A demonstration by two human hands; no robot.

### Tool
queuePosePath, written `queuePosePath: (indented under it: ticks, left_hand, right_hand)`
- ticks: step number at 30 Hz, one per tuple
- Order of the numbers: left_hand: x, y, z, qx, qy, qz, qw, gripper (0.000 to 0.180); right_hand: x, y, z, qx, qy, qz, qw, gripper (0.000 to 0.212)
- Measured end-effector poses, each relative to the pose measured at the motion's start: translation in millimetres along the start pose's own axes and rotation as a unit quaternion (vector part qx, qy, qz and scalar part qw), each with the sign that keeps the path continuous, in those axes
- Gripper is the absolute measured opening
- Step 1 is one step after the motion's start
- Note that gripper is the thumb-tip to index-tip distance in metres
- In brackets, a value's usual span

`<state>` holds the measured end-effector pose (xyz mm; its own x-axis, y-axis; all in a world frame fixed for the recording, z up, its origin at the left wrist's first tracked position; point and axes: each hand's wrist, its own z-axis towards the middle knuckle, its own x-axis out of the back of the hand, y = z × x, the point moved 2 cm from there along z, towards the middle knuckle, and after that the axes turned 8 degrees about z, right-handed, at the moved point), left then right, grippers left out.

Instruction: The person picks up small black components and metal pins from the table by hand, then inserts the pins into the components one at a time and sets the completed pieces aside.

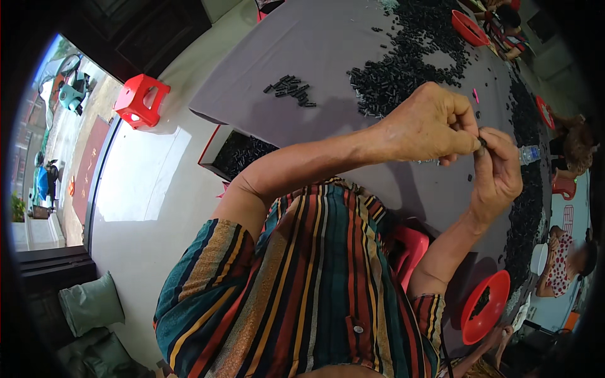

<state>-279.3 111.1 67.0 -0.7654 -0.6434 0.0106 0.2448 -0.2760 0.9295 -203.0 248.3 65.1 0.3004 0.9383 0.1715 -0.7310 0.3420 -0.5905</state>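
While both hands met above the tabletop (302, 50), the left hand (428, 123) and right hand (498, 173) pinched one small black part (483, 142) between them. Left fingers (465, 120) were narrow, thumb & forefinger closed on the part's upper end; right fingers (482, 157) were likewise narrow, closed on its lower end. The part sat right at the fingertips, held in the air over the grey cloth, approx. between the big pile (403, 69) & the strip of parts (526, 214) along the right edge. Whether it was one piece or two pushed together I couldn't tell, too small.

Risks, as I judged them: the grip was tip-only on a tiny smooth piece, so any twist or uneven squeeze could flick it out, and it'd vanish among the loose black parts below. Pushing off-axis could jam or bend it. A small cluster (290, 90) lay well apart to the left. A red bowl (484, 307) w/ a few parts sat near the right elbow; a careless elbow move could tip it.
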Motion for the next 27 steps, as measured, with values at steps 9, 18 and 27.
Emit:
queuePosePath:
  ticks: [9,18,27]
  left_hand:
    - [10.2,-41.9,-34.8,0.089,0.035,-0.03,0.995,0.009]
    - [3.5,-66.2,-54.8,0.11,0.046,-0.103,0.987,0.006]
    - [-0.1,-67.6,-60.9,0.127,0.042,-0.097,0.986,0.006]
  right_hand:
    - [-6.8,19.9,-30.5,-0.122,0.011,0.137,0.983,0.01]
    - [-24.3,41.6,-50.9,-0.148,0.033,0.217,0.964,0.007]
    - [-29.0,39.9,-55.8,-0.182,0.024,0.214,0.959,0.01]
